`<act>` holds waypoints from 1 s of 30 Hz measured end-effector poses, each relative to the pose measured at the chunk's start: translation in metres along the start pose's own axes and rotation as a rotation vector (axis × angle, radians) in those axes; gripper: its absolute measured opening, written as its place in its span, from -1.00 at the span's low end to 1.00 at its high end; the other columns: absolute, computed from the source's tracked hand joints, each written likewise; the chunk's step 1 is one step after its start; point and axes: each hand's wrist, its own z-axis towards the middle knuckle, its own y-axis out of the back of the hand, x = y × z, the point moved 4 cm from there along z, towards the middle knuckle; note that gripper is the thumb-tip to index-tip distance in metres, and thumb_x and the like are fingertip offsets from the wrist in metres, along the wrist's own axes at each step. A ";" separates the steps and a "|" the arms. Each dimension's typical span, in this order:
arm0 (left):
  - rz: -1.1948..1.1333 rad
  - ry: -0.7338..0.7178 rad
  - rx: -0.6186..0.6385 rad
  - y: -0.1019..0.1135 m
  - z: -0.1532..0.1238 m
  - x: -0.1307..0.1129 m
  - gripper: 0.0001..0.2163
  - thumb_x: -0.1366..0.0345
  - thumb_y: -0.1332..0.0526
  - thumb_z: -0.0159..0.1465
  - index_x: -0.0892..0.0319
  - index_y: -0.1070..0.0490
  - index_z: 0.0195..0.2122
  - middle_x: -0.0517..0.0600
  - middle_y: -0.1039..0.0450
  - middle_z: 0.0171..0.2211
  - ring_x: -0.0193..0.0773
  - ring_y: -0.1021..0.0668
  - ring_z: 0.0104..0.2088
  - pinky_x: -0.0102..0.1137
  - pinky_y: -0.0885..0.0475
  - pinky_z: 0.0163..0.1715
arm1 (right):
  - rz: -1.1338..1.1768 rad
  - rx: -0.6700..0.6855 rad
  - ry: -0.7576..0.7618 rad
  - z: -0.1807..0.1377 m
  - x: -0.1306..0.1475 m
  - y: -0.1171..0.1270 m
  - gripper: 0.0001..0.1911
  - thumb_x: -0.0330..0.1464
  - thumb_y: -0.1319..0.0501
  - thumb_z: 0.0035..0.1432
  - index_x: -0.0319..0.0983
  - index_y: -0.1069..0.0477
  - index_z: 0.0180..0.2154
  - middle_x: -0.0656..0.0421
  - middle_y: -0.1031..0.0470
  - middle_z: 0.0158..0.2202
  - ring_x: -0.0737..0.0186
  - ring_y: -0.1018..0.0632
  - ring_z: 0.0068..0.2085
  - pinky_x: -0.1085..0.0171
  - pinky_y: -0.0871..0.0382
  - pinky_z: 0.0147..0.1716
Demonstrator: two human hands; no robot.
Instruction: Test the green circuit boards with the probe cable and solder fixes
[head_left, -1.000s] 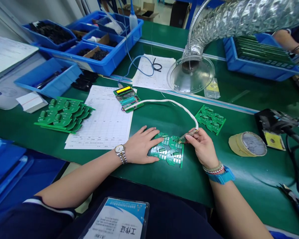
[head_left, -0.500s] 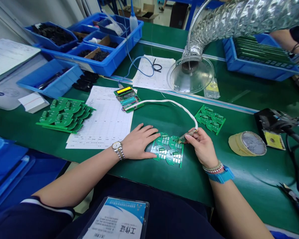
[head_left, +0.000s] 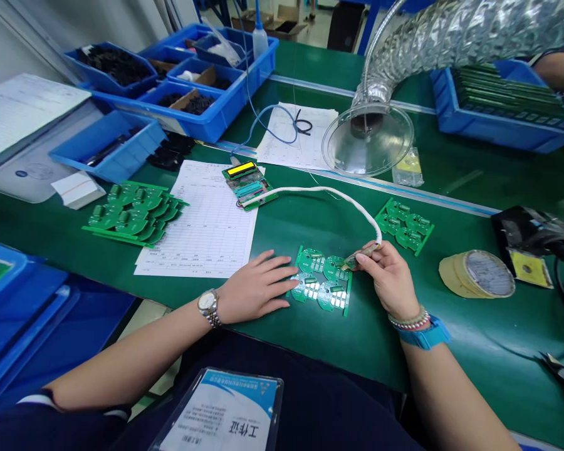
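Fingers (head_left: 375, 252) of the right hand (head_left: 388, 279) pinch a small connector (head_left: 361, 256) on a white sleeved cable (head_left: 331, 190), its tip over two o'clock of a green circuit-board panel (head_left: 320, 282). The open left hand (head_left: 254, 289) rests at nine o'clock. The panel looks light, stiff and brittle, best held by its edges. That hand has slid back off it.

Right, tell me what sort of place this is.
Probably an electronics assembly workshop: green printed circuit boards, a silver foil fume-extraction duct, and blue plastic parts bins along a green workbench.
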 end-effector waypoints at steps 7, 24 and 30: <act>0.018 0.006 -0.059 -0.006 0.003 -0.006 -0.75 0.23 -0.02 0.33 0.14 -0.36 -0.04 -0.03 -0.41 -0.02 -0.14 -0.37 0.03 -0.15 -0.21 0.08 | -0.008 0.002 -0.001 -0.001 -0.002 0.000 -0.80 -0.28 -0.30 -0.01 -0.17 -0.30 -0.37 0.26 -0.39 -0.47 0.36 -0.45 -0.44 0.33 -0.41 -0.42; 0.049 -0.004 0.059 -0.005 0.022 -0.007 -0.61 0.14 -0.05 0.29 0.28 -0.27 0.04 0.07 -0.40 -0.06 -0.12 -0.40 -0.07 -0.20 -0.26 0.00 | -0.012 0.003 -0.016 -0.001 -0.002 0.000 -0.79 -0.27 -0.30 -0.02 -0.17 -0.30 -0.38 0.27 -0.38 -0.47 0.35 -0.44 -0.44 0.32 -0.40 -0.41; 0.070 -0.030 0.059 -0.008 0.020 -0.009 -0.64 0.15 -0.02 0.31 0.31 -0.30 0.00 0.10 -0.40 -0.08 -0.13 -0.41 -0.07 -0.24 -0.27 0.03 | -0.010 0.007 -0.011 0.000 -0.002 -0.001 -0.79 -0.27 -0.30 -0.02 -0.18 -0.29 -0.38 0.27 -0.37 -0.47 0.36 -0.43 -0.45 0.33 -0.39 -0.42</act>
